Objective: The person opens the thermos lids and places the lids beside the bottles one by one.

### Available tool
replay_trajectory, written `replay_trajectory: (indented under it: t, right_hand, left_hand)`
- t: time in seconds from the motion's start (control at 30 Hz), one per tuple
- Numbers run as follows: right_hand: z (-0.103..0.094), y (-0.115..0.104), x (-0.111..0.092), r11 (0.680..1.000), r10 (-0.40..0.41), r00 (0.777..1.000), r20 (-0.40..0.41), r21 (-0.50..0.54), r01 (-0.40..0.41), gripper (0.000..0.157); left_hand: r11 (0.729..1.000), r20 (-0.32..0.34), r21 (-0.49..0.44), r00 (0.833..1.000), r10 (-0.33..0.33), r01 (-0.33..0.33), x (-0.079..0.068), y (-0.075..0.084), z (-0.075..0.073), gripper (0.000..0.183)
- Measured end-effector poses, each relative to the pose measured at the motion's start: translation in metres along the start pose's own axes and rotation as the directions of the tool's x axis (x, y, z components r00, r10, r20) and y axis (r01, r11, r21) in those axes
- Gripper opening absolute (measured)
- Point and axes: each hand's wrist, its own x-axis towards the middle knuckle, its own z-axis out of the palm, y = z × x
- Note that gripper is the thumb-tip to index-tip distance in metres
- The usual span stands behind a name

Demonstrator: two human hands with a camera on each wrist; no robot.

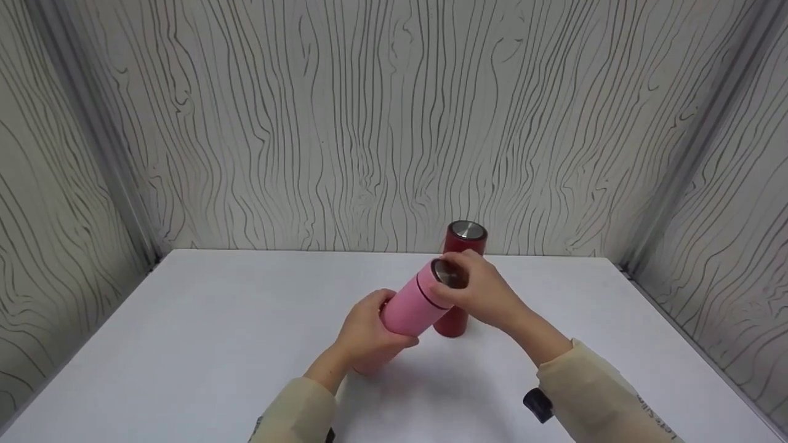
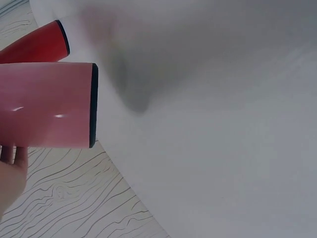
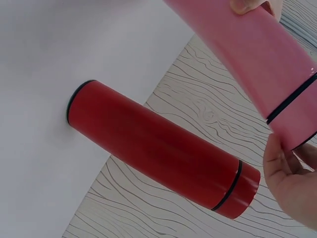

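A person holds a pink bottle (image 1: pixel 411 309) over the middle of the bench (image 1: pixel 215 320), tilted so that its top points far and right while its base points near and left. The left hand (image 1: pixel 364 332) is curled round the body, thumb on the near side and fingers on the far side. The right hand (image 1: pixel 486 292) is at the top end, thumb and fingers spread across the lid (image 1: pixel 429 282) and pinching its rim from opposite sides. The lid is on the bottle, above a thin dark band, and has a metallic disc in its top. The left wrist view shows the bottle's dark-edged base clear of the bench.

Just beyond, a little to the right, a red bottle (image 3: pixel 161 148) stands upright on the bench, with a dark band below its own lid and a silvery disc on top. The right hand and the pink bottle hide part of it in the head view.

Both arms wear pale sleeves (image 1: pixel 591 387), the right one bearing dark lettering. White panels (image 1: pixel 369 123) with grey wood-grain lines stand at the far, left and right sides.
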Motion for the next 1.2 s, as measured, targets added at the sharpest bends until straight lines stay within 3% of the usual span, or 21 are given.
replay_trajectory:
  t: [0.13,0.27,0.4,0.6,0.83,1.03,1.2]
  right_hand:
    - [-0.006,-0.010,0.004,0.997,0.062,0.998,0.031,-0.052,-0.061,0.059]
    - [-0.010,-0.019,0.007,0.986,0.126,0.992,-0.016,-0.107,-0.127,0.062]
    - [-0.010,-0.024,0.009,0.978,0.146,0.988,-0.059,-0.140,-0.153,0.054]
    - [-0.009,-0.022,0.010,0.987,0.119,0.993,-0.009,-0.108,-0.119,0.045]
    - [-0.012,-0.020,0.009,0.996,0.008,0.996,0.092,-0.092,0.000,0.054]
    - [-0.010,-0.026,0.008,0.988,0.096,0.995,0.008,-0.123,-0.094,0.062]
    - [-0.009,-0.026,0.010,0.983,0.127,0.992,-0.029,-0.133,-0.130,0.050]
  left_hand:
    - [0.999,-0.012,-0.035,0.999,-0.034,0.034,0.001,0.002,0.003,0.068]
    - [0.999,-0.023,-0.042,0.999,-0.024,0.023,0.002,0.007,0.006,0.069]
    - [1.000,-0.028,-0.031,1.000,0.000,0.000,0.004,0.011,0.007,0.068]
    - [1.000,-0.006,-0.014,1.000,0.019,-0.019,0.002,0.009,0.003,0.065]
    - [1.000,-0.003,-0.016,1.000,0.009,-0.009,0.002,0.005,0.000,0.065]
    - [1.000,-0.046,-0.006,0.999,0.006,-0.006,0.003,0.006,0.001,0.066]
    - [1.000,-0.048,0.022,0.999,0.006,-0.005,0.002,0.007,0.000,0.067]
